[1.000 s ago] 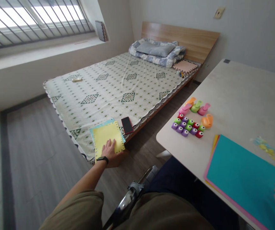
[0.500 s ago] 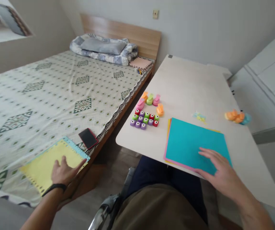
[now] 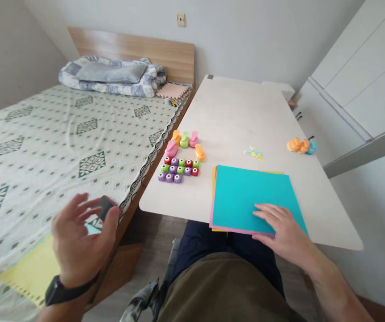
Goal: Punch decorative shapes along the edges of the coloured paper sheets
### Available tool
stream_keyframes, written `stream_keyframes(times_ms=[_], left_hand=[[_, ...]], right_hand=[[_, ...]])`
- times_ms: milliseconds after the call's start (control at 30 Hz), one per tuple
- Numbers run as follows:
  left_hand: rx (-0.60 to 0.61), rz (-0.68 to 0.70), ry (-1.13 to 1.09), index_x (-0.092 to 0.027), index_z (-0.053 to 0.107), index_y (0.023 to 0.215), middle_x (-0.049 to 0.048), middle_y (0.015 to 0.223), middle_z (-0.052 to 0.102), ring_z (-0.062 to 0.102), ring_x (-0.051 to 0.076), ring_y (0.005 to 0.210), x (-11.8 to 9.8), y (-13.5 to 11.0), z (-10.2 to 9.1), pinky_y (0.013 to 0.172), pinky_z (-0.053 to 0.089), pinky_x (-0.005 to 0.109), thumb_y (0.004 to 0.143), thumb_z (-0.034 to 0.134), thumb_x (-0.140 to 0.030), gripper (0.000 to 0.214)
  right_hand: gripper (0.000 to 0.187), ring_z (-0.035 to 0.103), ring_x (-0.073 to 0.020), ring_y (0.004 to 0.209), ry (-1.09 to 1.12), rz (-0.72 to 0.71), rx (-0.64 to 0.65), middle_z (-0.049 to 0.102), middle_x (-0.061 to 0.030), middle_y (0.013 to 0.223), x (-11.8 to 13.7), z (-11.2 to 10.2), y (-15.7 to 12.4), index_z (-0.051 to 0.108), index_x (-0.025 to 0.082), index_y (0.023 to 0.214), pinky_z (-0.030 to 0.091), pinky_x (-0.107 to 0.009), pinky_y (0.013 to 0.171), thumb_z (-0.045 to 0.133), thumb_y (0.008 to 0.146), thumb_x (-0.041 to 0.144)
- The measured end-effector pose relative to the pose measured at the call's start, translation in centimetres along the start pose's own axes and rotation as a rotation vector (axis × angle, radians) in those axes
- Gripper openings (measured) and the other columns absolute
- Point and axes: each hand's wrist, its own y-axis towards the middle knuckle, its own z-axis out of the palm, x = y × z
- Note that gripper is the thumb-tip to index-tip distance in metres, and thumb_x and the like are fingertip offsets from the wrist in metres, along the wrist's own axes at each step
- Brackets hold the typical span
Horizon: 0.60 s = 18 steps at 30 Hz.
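My right hand point(image 3: 277, 228) rests on the front right part of a stack of coloured sheets, its fingers stretched out. A teal sheet point(image 3: 246, 192) lies on top, with pink and yellow edges showing beneath. My left hand point(image 3: 83, 237) is raised over the bed's edge, fingers apart, with nothing held in it. Below it on the bed lies a yellow sheet with punched edges point(image 3: 31, 268), a light blue one point(image 3: 93, 229) partly showing under it. Behind the left fingers is a dark phone point(image 3: 105, 206), partly hidden.
Several small punches point(image 3: 180, 170) stand in rows at the left of the white table point(image 3: 232, 112), larger craft punches point(image 3: 184, 140) behind them. Paper bits point(image 3: 255, 153) lie beyond the sheets. Orange and blue punches point(image 3: 302, 145) sit at the right edge. The bed point(image 3: 54, 129) borders the left.
My left hand has lifted off the yellow sheet and come up above the bed. My right hand stays on the teal sheet. The view has turned to the right.
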Motion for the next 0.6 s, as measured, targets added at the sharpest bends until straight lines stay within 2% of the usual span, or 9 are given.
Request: stream_keyframes(times_ms=[33,67,133,167,233,300,400,467,600], left_hand=[[0.062,0.008,-0.113,-0.019,0.044,0.148,0.0132,0.127,0.065,0.072,0.024,0.095,-2.3,-0.6,0.5,0.086,0.061,0.044,0.083,0.077,-0.039,0.076],[0.186,-0.001,-0.202,-0.022,0.048,0.143,0.0101,0.120,0.069,0.072,0.021,0.090,-4.4,-1.3,1.1,0.085,0.061,0.041,0.087,0.074,-0.036,0.064],[0.472,-0.072,-0.353,-0.026,0.053,0.139,0.0077,0.119,0.070,0.073,0.019,0.089,-7.7,-2.7,2.4,0.080,0.062,0.036,0.091,0.071,-0.036,0.052],[0.608,-0.121,-0.395,-0.027,0.054,0.136,0.0073,0.119,0.071,0.073,0.019,0.089,-9.0,-3.4,3.0,0.079,0.062,0.035,0.091,0.070,-0.039,0.050],[0.803,-0.221,-0.435,-0.025,0.058,0.128,0.0084,0.121,0.071,0.073,0.021,0.097,-10.8,-4.6,4.4,0.080,0.063,0.035,0.092,0.069,-0.045,0.043],[0.912,-0.293,-0.452,-0.024,0.060,0.124,0.0093,0.118,0.073,0.073,0.023,0.101,-11.9,-5.6,5.8,0.082,0.063,0.037,0.092,0.067,-0.049,0.041],[0.989,-0.361,-0.467,-0.022,0.061,0.119,0.0090,0.102,0.076,0.074,0.025,0.094,-12.9,-6.7,7.6,0.079,0.063,0.039,0.092,0.065,-0.053,0.041],[0.998,-0.428,-0.541,-0.022,0.060,0.119,0.0096,0.100,0.076,0.075,0.025,0.093,-13.4,-7.4,8.6,0.077,0.064,0.039,0.091,0.066,-0.055,0.043],[0.909,-0.580,-0.700,-0.023,0.054,0.128,0.0133,0.126,0.069,0.074,0.024,0.100,-14.7,-8.1,9.5,0.084,0.064,0.040,0.086,0.072,-0.057,0.058]], right_hand=[[0.046,0.057,-0.0332,0.133,0.005,0.000,0.000,0.063,-0.0073,0.143,0.1,-0.1,-0.2,0.064,0.029,0.131,0.047,-0.057,0.110,0.075,0.090,0.047],[0.045,0.057,-0.0329,0.132,0.012,0.000,-0.001,0.064,-0.0073,0.143,0.2,-0.2,-0.3,0.064,0.029,0.130,0.047,-0.057,0.110,0.074,0.090,0.046],[0.046,0.057,-0.0328,0.133,0.029,0.002,0.004,0.063,-0.0075,0.143,0.2,-0.4,-0.6,0.064,0.028,0.131,0.048,-0.056,0.109,0.074,0.090,0.045],[0.047,0.057,-0.0329,0.133,0.036,0.002,0.013,0.063,-0.0076,0.144,0.2,-0.5,-0.8,0.063,0.028,0.132,0.048,-0.057,0.110,0.075,0.090,0.045],[0.047,0.055,-0.0330,0.135,0.044,0.000,0.025,0.060,-0.0079,0.147,0.3,-0.7,-1.0,0.062,0.028,0.133,0.047,-0.057,0.111,0.075,0.090,0.042],[0.044,0.054,-0.0324,0.136,0.051,-0.004,0.026,0.059,-0.0081,0.148,0.3,-0.8,-1.3,0.062,0.028,0.134,0.046,-0.057,0.112,0.073,0.091,0.037],[0.039,0.054,-0.0317,0.136,0.076,-0.014,0.004,0.059,-0.0081,0.148,0.7,-1.0,-1.7,0.063,0.028,0.131,0.046,-0.057,0.113,0.069,0.092,0.030],[0.036,0.055,-0.0312,0.135,0.106,-0.027,-0.012,0.061,-0.0074,0.145,0.9,-1.1,-2.0,0.064,0.028,0.128,0.048,-0.056,0.112,0.067,0.092,0.027],[0.030,0.057,-0.0303,0.133,0.154,-0.047,-0.050,0.064,-0.0062,0.141,1.0,-0.8,-2.4,0.068,0.029,0.123,0.049,-0.055,0.111,0.064,0.094,0.023]])
